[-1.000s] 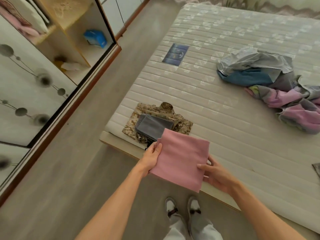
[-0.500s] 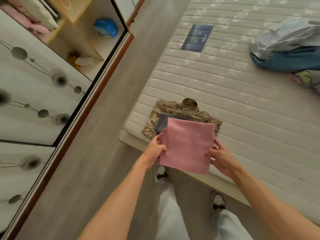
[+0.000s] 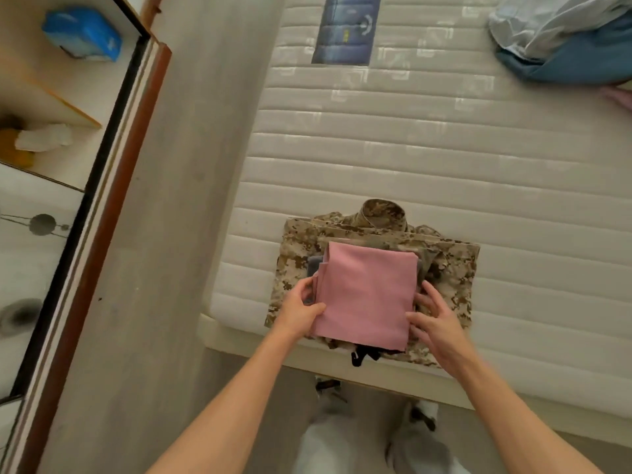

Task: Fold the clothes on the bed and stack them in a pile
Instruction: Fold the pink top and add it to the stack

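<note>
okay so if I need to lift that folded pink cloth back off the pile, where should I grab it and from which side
Probably by its left and right edges, one hand from each side, as the left hand and right hand hold it now. The pink cloth lies as a flat folded square on the camouflage garment; supporting both edges should keep the folds together.

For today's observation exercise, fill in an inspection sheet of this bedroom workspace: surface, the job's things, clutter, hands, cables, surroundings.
Surface: quilted white mattress, bare, with a blue label sewn on.
Job's things: folded pink cloth lies on a grey garment, atop the folded camouflage jacket near the mattress edge; unfolded heap at far right.
Clutter: a black strap pokes out under the pile.
Hands: left hand grips the pink cloth's left edge; right hand holds its right edge.
Cables: nothing seen.
Surroundings: open wardrobe at left holding a blue packet; grey floor.
</note>
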